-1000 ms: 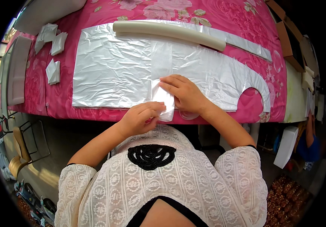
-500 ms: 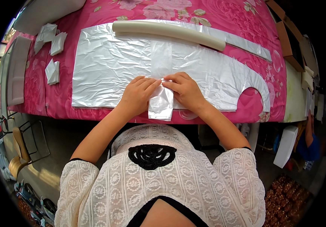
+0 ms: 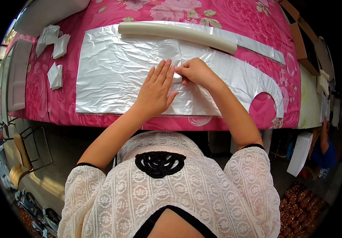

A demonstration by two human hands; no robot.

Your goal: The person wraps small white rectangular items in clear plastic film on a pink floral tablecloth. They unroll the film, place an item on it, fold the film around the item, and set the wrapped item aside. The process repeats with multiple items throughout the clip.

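A stack of thin, shiny whitish plastic film (image 3: 111,75), with a curved cutout at its right end, lies flat on the pink floral cloth. My left hand (image 3: 155,87) rests palm down on it, fingers stretched out and pointing away from me. Just to its right, my right hand (image 3: 198,73) pinches a bit of the film between thumb and fingertips. Beyond the fingertips, a folded strip of film (image 3: 169,49) lies on the stack. The exact edge in the pinch is partly hidden by my fingers.
A long cream tube (image 3: 179,35) lies across the film's far side. Several small folded plastic packets (image 3: 54,75) sit at the left on the pink cloth (image 3: 68,103). Cardboard boxes (image 3: 304,49) stand at the right edge. Part of another person in blue (image 3: 325,152) shows at far right.
The folded piece that hung toward me over the table's near edge no longer hangs there. My left hand has flattened onto the film; my right hand has moved slightly farther away and pinches.
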